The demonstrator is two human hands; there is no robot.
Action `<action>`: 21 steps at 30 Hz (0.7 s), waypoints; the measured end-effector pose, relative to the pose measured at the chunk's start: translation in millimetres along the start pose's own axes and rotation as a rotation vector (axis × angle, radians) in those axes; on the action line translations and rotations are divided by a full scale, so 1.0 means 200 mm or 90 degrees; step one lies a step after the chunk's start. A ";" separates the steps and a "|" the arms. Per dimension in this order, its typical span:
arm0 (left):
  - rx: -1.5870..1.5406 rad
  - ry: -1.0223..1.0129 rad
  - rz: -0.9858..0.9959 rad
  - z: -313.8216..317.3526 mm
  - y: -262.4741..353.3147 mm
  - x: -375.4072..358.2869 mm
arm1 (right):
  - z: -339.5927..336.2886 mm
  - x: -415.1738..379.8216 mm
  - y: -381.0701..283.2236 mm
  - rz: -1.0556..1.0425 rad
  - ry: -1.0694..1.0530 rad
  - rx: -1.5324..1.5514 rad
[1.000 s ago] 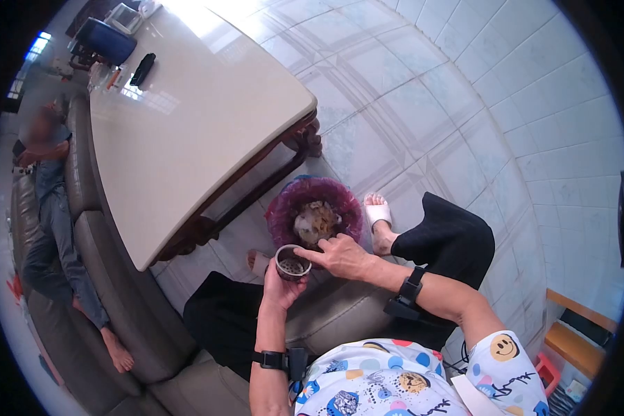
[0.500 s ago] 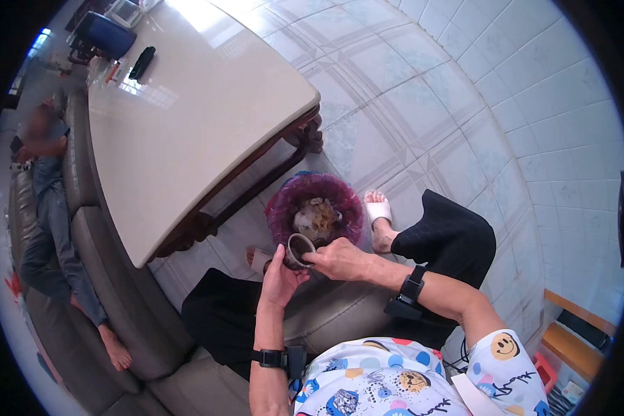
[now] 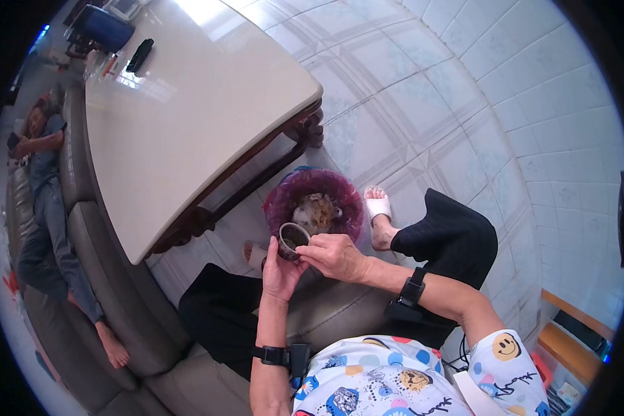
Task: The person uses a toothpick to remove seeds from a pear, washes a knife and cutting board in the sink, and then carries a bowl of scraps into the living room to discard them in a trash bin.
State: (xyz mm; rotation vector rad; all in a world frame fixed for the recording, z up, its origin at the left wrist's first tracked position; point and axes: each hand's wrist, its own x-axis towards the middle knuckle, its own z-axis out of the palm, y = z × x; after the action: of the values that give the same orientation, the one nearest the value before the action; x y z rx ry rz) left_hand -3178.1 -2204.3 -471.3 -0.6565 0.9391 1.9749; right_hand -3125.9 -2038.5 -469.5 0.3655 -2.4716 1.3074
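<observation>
A small round cup with a pale rim and dark inside is tilted above the front edge of a waste bin lined with a purple-red bag. My left hand cradles the cup from the left and below, its thumb along the side. From the right, my right hand pinches at the cup's rim, fingers closed together. Whether anything small lies between those fingertips is hidden. Crumpled pale and brownish waste fills the bin's middle.
A pale-topped table with dark carved legs stands ahead to the left, bearing a dark object and a blue container. Another person reclines on the grey sofa at far left. Wooden shelves stand at right.
The cup has shifted slightly up and left with both hands. My right fingertips have moved from inside the cup's mouth to its near right rim.
</observation>
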 end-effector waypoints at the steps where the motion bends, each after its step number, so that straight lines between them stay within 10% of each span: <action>1: 0.000 0.001 -0.001 0.01 -0.01 0.00 | 0.00 -0.01 0.01 0.001 0.000 0.001; 9: -0.171 -0.103 -0.022 -0.10 -0.02 0.00 | -0.06 -0.07 0.12 -0.107 -0.075 -0.258; 21: -0.068 0.021 0.081 0.03 -0.01 -0.02 | -0.02 0.07 -0.06 -0.062 0.025 -0.144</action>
State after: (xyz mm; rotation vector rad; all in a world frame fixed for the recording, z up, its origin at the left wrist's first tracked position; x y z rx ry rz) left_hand -3174.6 -2200.4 -465.9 -0.7054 0.9199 2.1446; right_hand -3133.6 -2042.3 -452.7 0.3936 -2.5010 0.9749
